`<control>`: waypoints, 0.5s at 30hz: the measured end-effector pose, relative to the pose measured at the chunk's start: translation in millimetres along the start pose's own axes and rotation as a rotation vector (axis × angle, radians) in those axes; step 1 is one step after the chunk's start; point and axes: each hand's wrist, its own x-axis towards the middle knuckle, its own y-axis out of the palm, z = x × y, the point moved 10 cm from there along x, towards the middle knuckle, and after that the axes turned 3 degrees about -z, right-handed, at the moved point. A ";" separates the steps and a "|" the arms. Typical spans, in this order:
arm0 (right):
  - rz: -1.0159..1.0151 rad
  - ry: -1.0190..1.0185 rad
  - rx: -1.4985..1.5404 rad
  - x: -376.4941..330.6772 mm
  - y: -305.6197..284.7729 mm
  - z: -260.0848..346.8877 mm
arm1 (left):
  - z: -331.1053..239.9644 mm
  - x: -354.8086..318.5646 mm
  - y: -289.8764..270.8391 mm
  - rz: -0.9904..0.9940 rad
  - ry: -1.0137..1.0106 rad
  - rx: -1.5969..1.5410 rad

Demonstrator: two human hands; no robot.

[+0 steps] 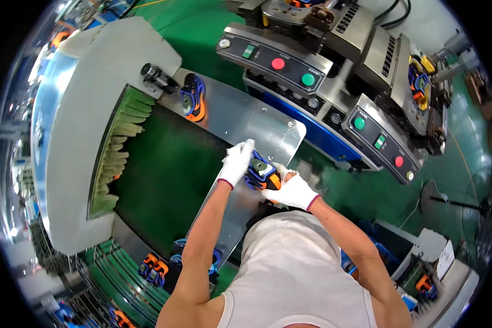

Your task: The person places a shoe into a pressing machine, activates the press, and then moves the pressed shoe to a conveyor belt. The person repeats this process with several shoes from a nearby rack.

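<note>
Over the metal ledge in front of my body I hold a blue, black and orange sport shoe upper [263, 168] between both hands. White knit gloves cover both hands. My left hand [236, 163] is closed on the upper's left side, its fingertips pointing away from me. From the right, my right hand [292, 191] grips the orange end, with the fingers wrapped round it and partly hidden. A similar blue and orange shoe [193, 97] lies farther off on the metal ledge [246, 117], beside a dark cylindrical thing [158, 78].
A dark green conveyor belt [164, 158] runs on the left into a grey machine housing [87, 120] with a fringed green curtain [120, 142]. A press machine with button panels [276, 60] stands ahead right. Orange shoes [154, 269] sit at a rack, lower left.
</note>
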 end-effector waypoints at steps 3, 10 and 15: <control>-0.123 -0.153 0.142 5.3 1.1 -11.5 | -61.0 -30.7 -0.8 -0.073 0.288 0.250; 0.104 -0.404 0.031 24.9 61.1 13.3 | -24.8 -42.5 -27.6 -0.228 0.425 0.508; 0.110 -0.303 -0.070 34.6 73.0 -16.9 | 32.0 -14.4 -23.2 -0.223 0.264 0.525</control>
